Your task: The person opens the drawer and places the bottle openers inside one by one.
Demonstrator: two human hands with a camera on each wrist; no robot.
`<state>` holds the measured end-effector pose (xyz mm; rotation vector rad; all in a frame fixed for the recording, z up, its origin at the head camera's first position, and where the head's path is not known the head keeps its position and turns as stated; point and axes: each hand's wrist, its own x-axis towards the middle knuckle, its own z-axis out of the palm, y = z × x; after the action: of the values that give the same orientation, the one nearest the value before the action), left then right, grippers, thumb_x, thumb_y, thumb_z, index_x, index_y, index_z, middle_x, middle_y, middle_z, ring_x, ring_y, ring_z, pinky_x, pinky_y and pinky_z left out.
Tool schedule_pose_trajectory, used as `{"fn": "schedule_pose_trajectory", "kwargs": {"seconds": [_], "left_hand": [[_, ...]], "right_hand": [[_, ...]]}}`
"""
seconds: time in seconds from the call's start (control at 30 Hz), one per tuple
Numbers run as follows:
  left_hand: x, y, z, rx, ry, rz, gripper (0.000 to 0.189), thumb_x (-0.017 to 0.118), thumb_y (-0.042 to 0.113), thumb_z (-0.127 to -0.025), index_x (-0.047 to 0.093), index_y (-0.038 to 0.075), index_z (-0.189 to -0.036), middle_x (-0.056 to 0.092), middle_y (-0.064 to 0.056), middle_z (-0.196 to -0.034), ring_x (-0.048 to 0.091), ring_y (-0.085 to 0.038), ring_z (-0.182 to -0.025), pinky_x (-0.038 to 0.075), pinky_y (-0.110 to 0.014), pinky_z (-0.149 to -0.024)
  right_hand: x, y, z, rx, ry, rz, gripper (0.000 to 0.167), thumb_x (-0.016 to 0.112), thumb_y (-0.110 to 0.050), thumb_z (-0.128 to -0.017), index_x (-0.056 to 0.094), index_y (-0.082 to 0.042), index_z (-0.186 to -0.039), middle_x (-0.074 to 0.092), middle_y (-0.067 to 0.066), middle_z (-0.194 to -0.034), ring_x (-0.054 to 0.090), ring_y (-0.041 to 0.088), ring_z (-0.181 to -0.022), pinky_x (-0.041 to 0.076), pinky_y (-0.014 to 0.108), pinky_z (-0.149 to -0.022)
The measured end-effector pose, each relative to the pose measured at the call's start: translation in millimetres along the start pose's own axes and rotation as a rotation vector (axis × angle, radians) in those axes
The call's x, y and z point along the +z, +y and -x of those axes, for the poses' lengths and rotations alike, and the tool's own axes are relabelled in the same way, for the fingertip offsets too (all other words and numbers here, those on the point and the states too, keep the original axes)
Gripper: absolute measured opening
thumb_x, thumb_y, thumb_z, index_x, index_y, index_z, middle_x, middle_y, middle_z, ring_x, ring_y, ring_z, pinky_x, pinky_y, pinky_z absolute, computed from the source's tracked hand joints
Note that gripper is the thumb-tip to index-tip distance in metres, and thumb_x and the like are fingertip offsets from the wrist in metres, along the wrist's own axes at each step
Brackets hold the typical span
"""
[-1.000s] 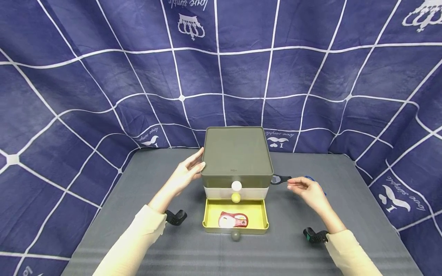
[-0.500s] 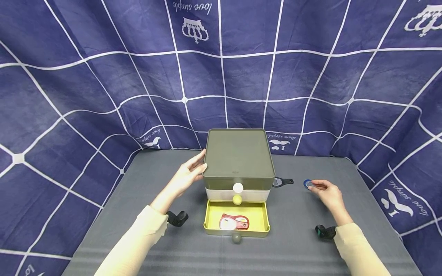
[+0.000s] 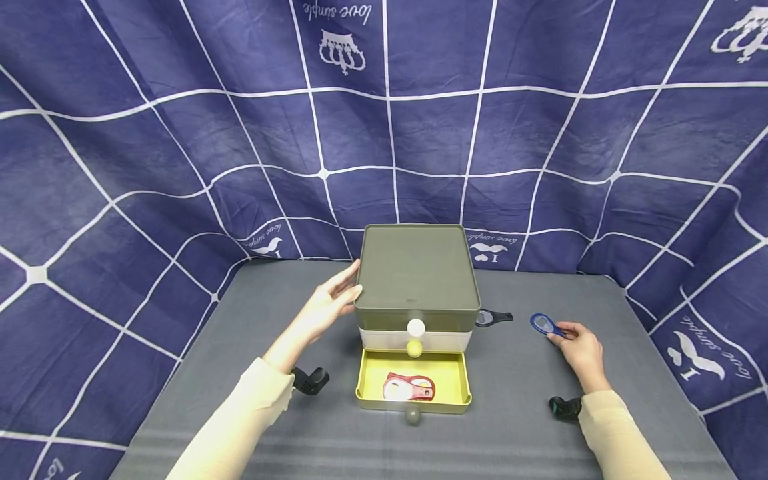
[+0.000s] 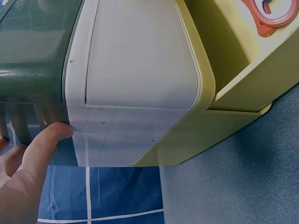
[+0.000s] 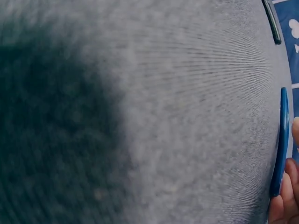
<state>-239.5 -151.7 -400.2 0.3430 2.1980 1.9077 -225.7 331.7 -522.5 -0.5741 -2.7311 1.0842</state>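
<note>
My right hand [image 3: 581,350] pinches a blue bottle opener [image 3: 543,323] by its handle at the right of the table. In the right wrist view the blue opener [image 5: 281,140] shows edge-on, with fingertips at its lower end. My left hand [image 3: 324,308] rests on the left side of a stacked drawer box [image 3: 417,267] with a dark green top. Its fingertips touch the green section's side in the left wrist view. The bottom yellow drawer [image 3: 373,380] stands pulled out. A red bottle opener [image 3: 414,388] lies in it.
A black bottle opener [image 3: 495,318] lies right beside the box. Round knobs mark the drawer fronts, among them a white knob [image 3: 416,327] and a yellow knob [image 3: 415,348]. A blue checked curtain [image 3: 420,133] hangs behind the grey table [image 3: 288,433].
My right hand has moved right from near the black bottle opener to the blue one and now pinches its handle. The blue opener's head has turned more into view. My left hand stays at the box.
</note>
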Motion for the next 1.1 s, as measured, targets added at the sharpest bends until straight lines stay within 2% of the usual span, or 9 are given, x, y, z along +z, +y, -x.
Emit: {"fn": "schedule_pose_trajectory", "kwargs": {"seconds": [0.07, 0.13, 0.23, 0.33, 0.43, 0.67, 0.77, 0.87, 1.1], "left_hand": [[0.3, -0.4, -0.2, -0.002, -0.002, -0.001, 0.060, 0.052, 0.021, -0.103, 0.025, 0.018, -0.157, 0.025, -0.018, -0.161, 0.034, -0.037, -0.144, 0.042, -0.055, -0.108], [0.5, -0.6, -0.2, -0.005, -0.001, -0.002, 0.060, 0.052, 0.021, -0.103, 0.025, 0.018, -0.157, 0.025, -0.018, -0.161, 0.034, -0.038, -0.144, 0.041, -0.056, -0.108], [0.8, -0.6, -0.3, -0.004, -0.003, 0.003, 0.060, 0.051, 0.020, -0.103, 0.025, 0.018, -0.157, 0.025, -0.018, -0.161, 0.034, -0.038, -0.144, 0.041, -0.056, -0.109], [1.1, -0.8, -0.6, 0.003, -0.005, 0.008, 0.060, 0.051, 0.019, -0.103, 0.025, 0.018, -0.157, 0.025, -0.018, -0.161, 0.034, -0.038, -0.144, 0.041, -0.056, -0.109], [1.1, -1.0, -0.8, 0.009, -0.006, 0.013, 0.060, 0.051, 0.019, -0.103, 0.025, 0.017, -0.157, 0.025, -0.018, -0.161, 0.034, -0.038, -0.144, 0.042, -0.055, -0.108], [0.9, 0.5, -0.9, 0.006, -0.002, 0.010, 0.060, 0.052, 0.019, -0.103, 0.026, 0.018, -0.157, 0.026, -0.018, -0.161, 0.036, -0.037, -0.143, 0.042, -0.055, -0.108], [0.6, 1.3, -0.7, 0.007, -0.001, 0.007, 0.060, 0.051, 0.019, -0.103, 0.025, 0.018, -0.157, 0.026, -0.018, -0.161, 0.037, -0.038, -0.142, 0.042, -0.055, -0.108], [0.2, 1.6, -0.4, 0.008, 0.003, 0.007, 0.060, 0.051, 0.019, -0.103, 0.026, 0.017, -0.157, 0.026, -0.018, -0.161, 0.037, -0.038, -0.142, 0.042, -0.056, -0.108], [0.5, 0.7, 0.3, 0.004, -0.002, 0.006, 0.060, 0.052, 0.019, -0.103, 0.026, 0.018, -0.157, 0.026, -0.019, -0.161, 0.036, -0.038, -0.142, 0.041, -0.056, -0.108]], "right_hand": [[1, 1, 0.4, -0.007, 0.016, 0.000, 0.037, 0.073, -0.013, -0.086, 0.064, 0.006, -0.116, 0.068, 0.028, -0.113, 0.066, 0.025, -0.085, 0.044, 0.032, -0.070], [1, 1, 0.4, -0.022, 0.033, 0.001, 0.035, 0.073, -0.010, -0.085, 0.064, 0.007, -0.114, 0.068, 0.028, -0.110, 0.063, 0.013, -0.074, 0.044, 0.029, -0.068], [1, 2, 1.0, -0.038, 0.056, -0.005, 0.033, 0.073, -0.007, -0.084, 0.065, 0.010, -0.111, 0.070, 0.028, -0.106, 0.049, -0.009, -0.064, 0.039, 0.019, -0.063], [0, 3, 1.6, -0.033, 0.069, -0.014, 0.032, 0.073, -0.006, -0.083, 0.065, 0.010, -0.110, 0.070, 0.027, -0.103, 0.039, -0.017, -0.059, 0.035, 0.014, -0.059], [0, 4, 0.6, -0.014, 0.066, -0.010, 0.032, 0.073, -0.006, -0.083, 0.065, 0.010, -0.110, 0.071, 0.026, -0.101, 0.043, -0.013, -0.059, 0.037, 0.018, -0.062], [-1, 2, -1.9, 0.029, 0.033, 0.031, 0.035, 0.073, -0.010, -0.083, 0.064, 0.010, -0.110, 0.071, 0.024, -0.096, 0.063, 0.025, -0.074, 0.042, 0.034, -0.066], [-3, 1, -2.7, 0.036, 0.006, 0.049, 0.037, 0.073, -0.013, -0.083, 0.064, 0.010, -0.110, 0.071, 0.023, -0.095, 0.063, 0.031, -0.080, 0.043, 0.036, -0.067], [-5, 0, -2.3, 0.037, -0.024, 0.057, 0.036, 0.073, -0.015, -0.083, 0.064, 0.009, -0.107, 0.071, 0.022, -0.093, 0.062, 0.031, -0.081, 0.042, 0.037, -0.067], [-12, 1, 7.5, -0.019, -0.142, 0.075, 0.033, 0.072, -0.021, -0.087, 0.064, 0.007, -0.102, 0.070, 0.010, -0.081, 0.056, 0.014, -0.070, 0.039, 0.029, -0.062]]}}
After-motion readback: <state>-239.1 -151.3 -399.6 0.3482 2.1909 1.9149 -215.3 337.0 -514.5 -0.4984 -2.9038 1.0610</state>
